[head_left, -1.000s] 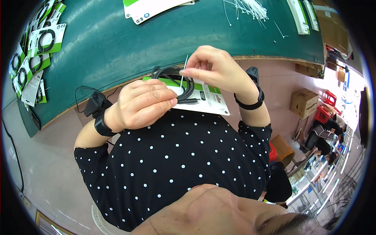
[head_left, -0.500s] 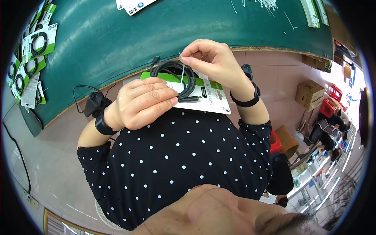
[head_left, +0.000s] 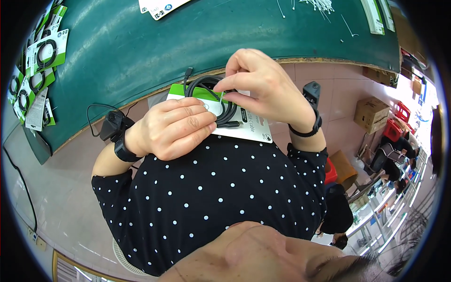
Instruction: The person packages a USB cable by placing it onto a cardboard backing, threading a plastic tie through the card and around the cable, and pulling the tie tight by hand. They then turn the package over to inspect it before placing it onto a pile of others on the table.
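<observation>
Green surface (head_left: 141, 56) beyond; left grip (head_left: 176, 128) clasps one black cable coil (head_left: 229, 113) on one printed green-white card (head_left: 261, 129); right grip (head_left: 260, 84) pinches one white tie (head_left: 221, 97).

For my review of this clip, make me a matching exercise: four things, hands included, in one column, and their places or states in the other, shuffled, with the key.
Things
1. Left hand
2. Right hand
3. Packaged cables
4. Heap of loose white ties

Places or states
A. On the far side of the green table, right of the middle
B. Laid over part of a green-and-white card
C. Piled at the left end of the table
D. Finger and thumb at a white tie on the coiled black cable

Right pairs: 1-B, 2-D, 3-C, 4-A
</observation>
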`<state>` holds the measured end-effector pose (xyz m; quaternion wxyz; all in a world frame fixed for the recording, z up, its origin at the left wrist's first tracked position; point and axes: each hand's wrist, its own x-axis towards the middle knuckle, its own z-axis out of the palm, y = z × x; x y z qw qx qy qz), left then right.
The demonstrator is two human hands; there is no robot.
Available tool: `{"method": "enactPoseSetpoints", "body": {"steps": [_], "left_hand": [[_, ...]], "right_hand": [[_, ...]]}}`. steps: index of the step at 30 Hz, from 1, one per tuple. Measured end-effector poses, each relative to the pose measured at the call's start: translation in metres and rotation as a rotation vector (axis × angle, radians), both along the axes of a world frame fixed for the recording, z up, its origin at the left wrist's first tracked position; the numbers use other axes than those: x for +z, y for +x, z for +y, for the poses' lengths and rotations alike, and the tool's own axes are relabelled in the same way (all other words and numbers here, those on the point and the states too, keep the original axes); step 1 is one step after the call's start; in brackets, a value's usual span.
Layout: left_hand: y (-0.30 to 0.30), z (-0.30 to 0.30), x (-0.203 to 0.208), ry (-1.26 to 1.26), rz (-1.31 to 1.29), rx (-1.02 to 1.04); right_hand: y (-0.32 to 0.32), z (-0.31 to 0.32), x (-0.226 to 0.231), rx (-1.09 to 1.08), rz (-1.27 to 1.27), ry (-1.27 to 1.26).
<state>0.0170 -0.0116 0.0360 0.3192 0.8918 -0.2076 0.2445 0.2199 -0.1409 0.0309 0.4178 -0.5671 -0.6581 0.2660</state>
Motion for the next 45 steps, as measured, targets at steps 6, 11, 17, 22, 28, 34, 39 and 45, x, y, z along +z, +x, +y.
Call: {"method": "enactPoseSetpoints", "body": {"steps": [6, 11, 17, 22, 28, 34, 39, 45], "left_hand": [[0.001, -0.004, -0.006, -0.002, -0.029, -0.032], [0.003, -0.004, -0.004, 0.003, -0.051, -0.043], [0.002, -0.002, -0.006, -0.006, -0.047, -0.026], [0.002, -0.001, -0.004, -0.01, -0.04, -0.025], [0.003, -0.001, -0.006, 0.02, -0.059, -0.02], [0.005, -0.005, -0.008, 0.013, -0.055, -0.067], [0.005, -0.004, -0.006, 0.007, -0.05, -0.074], [0.006, -0.004, -0.004, 0.0, -0.062, -0.059]], "right_hand": [[-0.001, 0.012, 0.016, 0.231, -0.324, -0.074], [-0.009, 0.021, 0.015, 0.331, -0.416, -0.06], [-0.012, 0.017, 0.011, 0.214, -0.384, 0.052], [-0.009, 0.006, 0.01, 0.027, 0.082, -0.238], [-0.005, -0.001, 0.009, -0.007, 0.066, -0.271], [0.003, 0.004, -0.002, 0.32, -0.126, -0.04], [0.023, 0.023, 0.011, 0.55, 0.247, -0.363], [0.035, 0.028, 0.012, 0.573, 0.291, -0.59]]}}
